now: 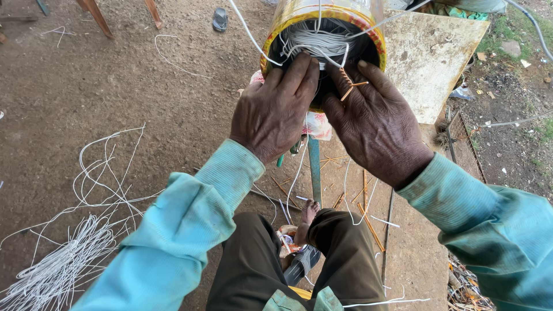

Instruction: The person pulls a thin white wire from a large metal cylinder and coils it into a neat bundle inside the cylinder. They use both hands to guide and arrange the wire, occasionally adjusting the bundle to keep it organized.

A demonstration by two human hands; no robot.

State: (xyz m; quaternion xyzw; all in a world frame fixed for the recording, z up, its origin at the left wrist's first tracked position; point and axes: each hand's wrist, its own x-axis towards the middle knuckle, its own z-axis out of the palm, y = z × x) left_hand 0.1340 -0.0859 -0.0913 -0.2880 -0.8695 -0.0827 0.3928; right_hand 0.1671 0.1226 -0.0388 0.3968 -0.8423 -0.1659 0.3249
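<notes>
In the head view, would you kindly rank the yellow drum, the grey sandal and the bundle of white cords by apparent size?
1. Bundle of white cords, nearer the camera, so unsure against the drum.
2. Yellow drum.
3. Grey sandal, far off.

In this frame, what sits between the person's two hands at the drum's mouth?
In the head view, a small bundle of orange-copper sticks pokes up between the left hand and right hand, in front of the white wire coil inside the yellow drum.
</notes>
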